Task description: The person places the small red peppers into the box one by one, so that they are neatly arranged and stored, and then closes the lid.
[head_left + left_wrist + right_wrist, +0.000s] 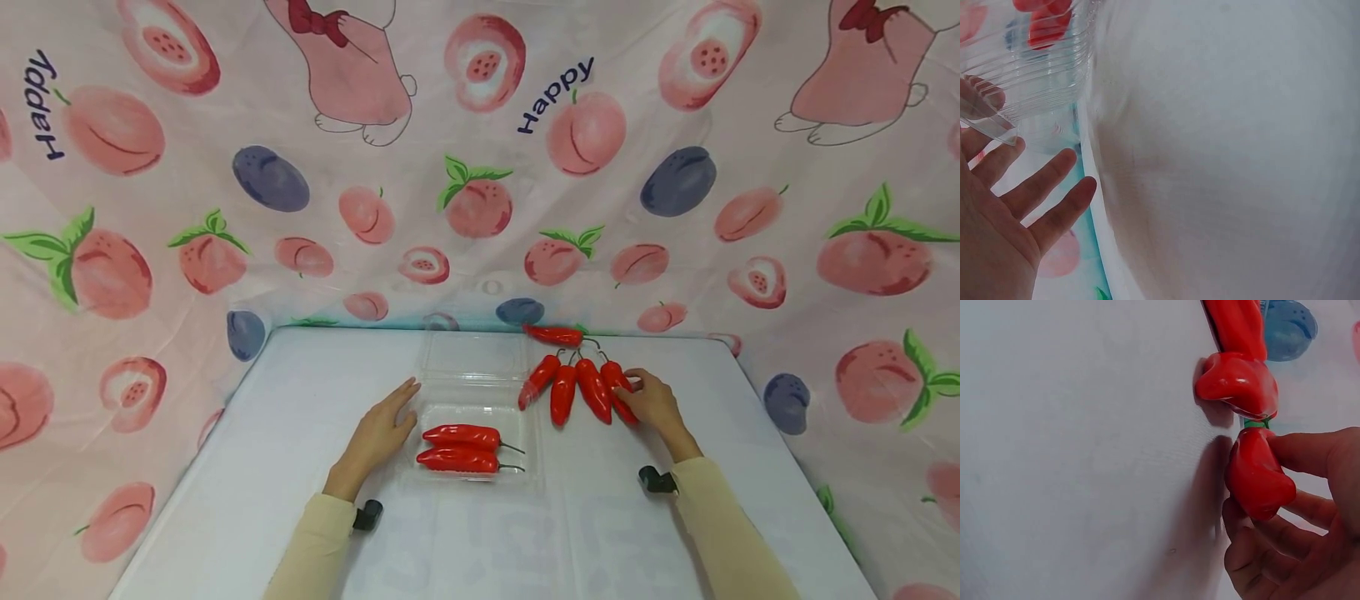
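Note:
My right hand (654, 408) pinches the rightmost red chili pepper (617, 382) between thumb and fingers. The right wrist view shows that pepper (1256, 478) upright in the grip, close to the white surface. Just left of it lie several more peppers, among them a plump one (594, 392) and a slim one (562, 397). My left hand (375, 433) is at the left edge of a clear plastic box (528, 425), fingers extended and spread in the left wrist view. Inside the box, an upper pepper (461, 435) and a lower pepper (457, 460) lie side by side, stems pointing right.
The box's clear lid (474, 357) is folded back behind it. Another pepper (553, 336) lies crosswise near the white table's (315, 375) back edge. A fruit-patterned cloth (480, 275) hangs behind the table. Each wrist carries a small black camera (367, 516).

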Demonstrator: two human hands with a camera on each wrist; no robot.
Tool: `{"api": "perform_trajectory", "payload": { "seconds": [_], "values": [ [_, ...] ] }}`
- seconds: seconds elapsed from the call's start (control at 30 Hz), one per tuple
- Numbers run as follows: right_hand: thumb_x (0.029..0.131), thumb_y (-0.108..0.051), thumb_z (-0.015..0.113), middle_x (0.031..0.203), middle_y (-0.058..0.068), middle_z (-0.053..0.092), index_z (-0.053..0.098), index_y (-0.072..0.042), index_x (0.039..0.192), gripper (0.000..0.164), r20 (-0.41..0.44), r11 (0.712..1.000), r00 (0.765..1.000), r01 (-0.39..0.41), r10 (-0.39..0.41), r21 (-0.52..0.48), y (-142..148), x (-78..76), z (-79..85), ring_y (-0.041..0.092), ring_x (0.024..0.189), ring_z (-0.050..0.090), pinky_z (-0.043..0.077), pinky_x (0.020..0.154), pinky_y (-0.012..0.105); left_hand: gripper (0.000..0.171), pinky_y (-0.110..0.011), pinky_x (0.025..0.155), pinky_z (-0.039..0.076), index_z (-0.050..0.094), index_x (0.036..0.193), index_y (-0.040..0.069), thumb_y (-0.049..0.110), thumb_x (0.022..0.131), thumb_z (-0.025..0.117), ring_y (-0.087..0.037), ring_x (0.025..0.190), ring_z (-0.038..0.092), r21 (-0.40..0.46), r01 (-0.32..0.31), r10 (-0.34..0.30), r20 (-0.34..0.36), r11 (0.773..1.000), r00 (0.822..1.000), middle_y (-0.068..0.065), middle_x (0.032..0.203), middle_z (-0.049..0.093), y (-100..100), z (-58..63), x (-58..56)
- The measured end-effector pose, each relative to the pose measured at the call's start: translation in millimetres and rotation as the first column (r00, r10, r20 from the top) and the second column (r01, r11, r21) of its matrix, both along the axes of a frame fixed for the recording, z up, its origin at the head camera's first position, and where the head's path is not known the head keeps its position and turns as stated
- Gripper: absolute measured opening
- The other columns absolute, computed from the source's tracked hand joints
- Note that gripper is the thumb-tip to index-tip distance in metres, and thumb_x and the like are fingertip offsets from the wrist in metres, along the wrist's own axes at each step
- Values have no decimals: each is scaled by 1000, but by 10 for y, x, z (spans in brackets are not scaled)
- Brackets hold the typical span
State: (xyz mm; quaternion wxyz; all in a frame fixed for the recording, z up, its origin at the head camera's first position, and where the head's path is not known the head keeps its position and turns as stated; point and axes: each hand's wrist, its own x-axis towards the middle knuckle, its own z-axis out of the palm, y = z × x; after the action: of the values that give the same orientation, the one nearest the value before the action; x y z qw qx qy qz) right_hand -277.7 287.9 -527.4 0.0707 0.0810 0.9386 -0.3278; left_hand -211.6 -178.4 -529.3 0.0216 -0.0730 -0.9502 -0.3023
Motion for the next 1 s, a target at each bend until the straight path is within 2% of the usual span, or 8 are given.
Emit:
{"api": "perform_trajectory", "payload": {
  "seconds": [0.17,0.43,0.63,1.0],
  "values": [
    [95,-29,61,126,28,54,38,-3,146,61,-23,998,999,28,-29,-49,-5,43,53,38,105,59,62,78,41,55,-55,113,38,44,149,24,27,97,58,-28,144,40,-2,0,0,-5,1000,1000,2,158,39,0,3,-1],
    [93,-29,65,122,28,56,29,-4,151,72,-63,995,997,38,-44,-89,-8,75,83,35,97,61,61,70,33,54,-56,112,39,45,148,23,26,96,59,-29,143,41,-6,0,0,-16,1000,1000,2,157,40,7,4,-1],
    [92,-27,66,122,29,55,18,-9,156,81,-81,994,996,32,-41,-107,-24,108,104,36,94,63,62,70,35,55,-57,112,39,44,149,22,26,96,58,-30,143,41,-4,0,0,-7,1000,1000,0,158,40,11,16,6],
    [94,-27,61,128,30,50,16,-8,156,79,-74,994,997,18,-26,-107,-76,145,187,39,102,60,63,73,39,54,-57,113,37,44,149,22,26,96,58,-30,144,40,9,9,-9,-10,1000,1000,1,158,39,1,5,1]
  ]
}}
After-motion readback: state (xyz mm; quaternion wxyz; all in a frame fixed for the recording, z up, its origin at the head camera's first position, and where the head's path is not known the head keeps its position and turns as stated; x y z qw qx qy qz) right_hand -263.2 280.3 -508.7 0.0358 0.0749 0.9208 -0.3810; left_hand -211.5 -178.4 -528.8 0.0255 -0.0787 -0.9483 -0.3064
